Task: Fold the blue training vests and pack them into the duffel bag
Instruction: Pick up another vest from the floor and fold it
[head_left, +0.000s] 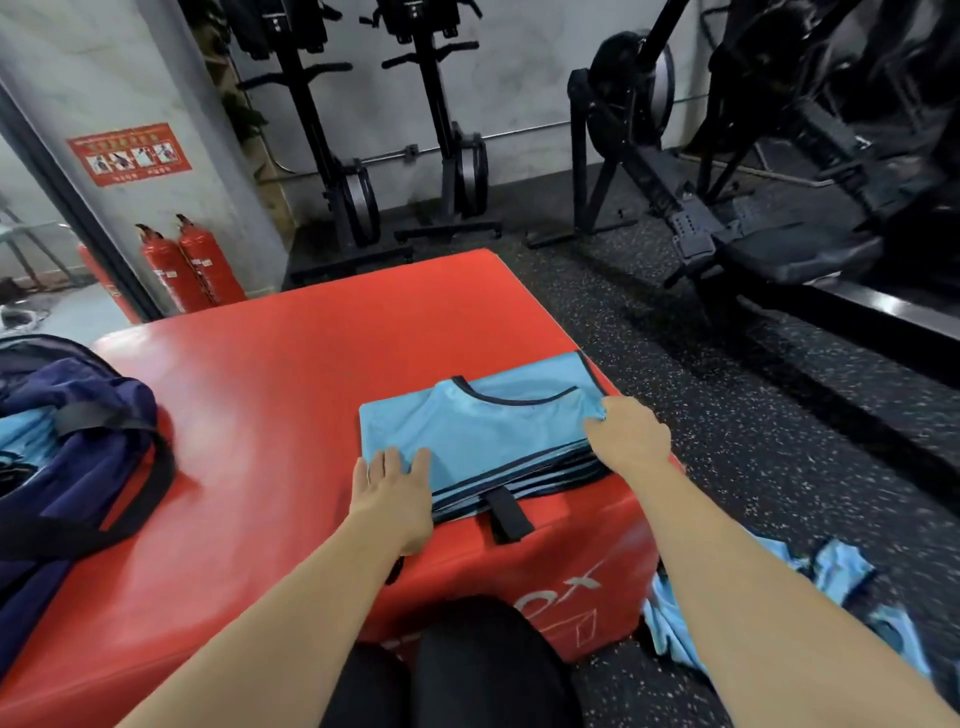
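- Keep the left hand (393, 491) flat, fingers straight, pressing the near-left corner of the top blue vest (483, 436) to pin the layers beneath.
- With the right hand (629, 441), curled on a pinch of cloth at the vest's right edge, draw that edge leftward smoothly, matching dark trim to trim.
- Probably best to lift slightly, avoiding drag on lower layers.
- Vest stack: near-right corner of the red plyo box (291, 374), directly under both hands.
- Navy duffel bag (78, 457): open, far to the left, well apart from both hands.
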